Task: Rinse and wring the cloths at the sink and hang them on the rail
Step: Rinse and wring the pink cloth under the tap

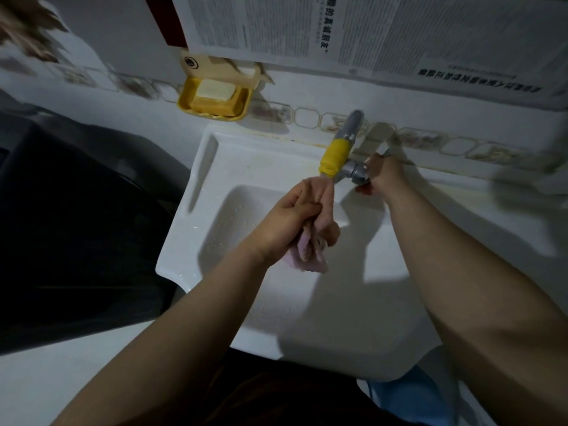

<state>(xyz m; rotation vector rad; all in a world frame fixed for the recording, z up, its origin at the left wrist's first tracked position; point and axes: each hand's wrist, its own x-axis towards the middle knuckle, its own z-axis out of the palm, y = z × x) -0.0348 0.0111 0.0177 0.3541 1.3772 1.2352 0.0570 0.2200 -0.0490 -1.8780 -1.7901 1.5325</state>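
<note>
Left hand (292, 215), centre of the frame, clenched around a bunched pink cloth (310, 241). Cloth squeezed into a rough rope, long axis running from lower left to upper right: loose folds hanging below the fist toward the basin of the white sink (322, 302), the narrow top end pointing up at the yellow spout tip (333, 156) and touching or nearly touching it. Cloth therefore directly under the outlet, on the line any water would take.

Right hand (382, 175), right of centre and just beside the spout, wrapped on the metal tap valve (353, 173); fingers curled round it, handle itself mostly hidden. Clearly the nearer hand to the valve, the left the only one on the cloth. No stream discernible; running or not, cannot tell.

Likely step: turning the water for a rinse, cloth held in place beneath.

Yellow soap dish (215, 98) on the wall at upper left, well apart. No rail in view.
</note>
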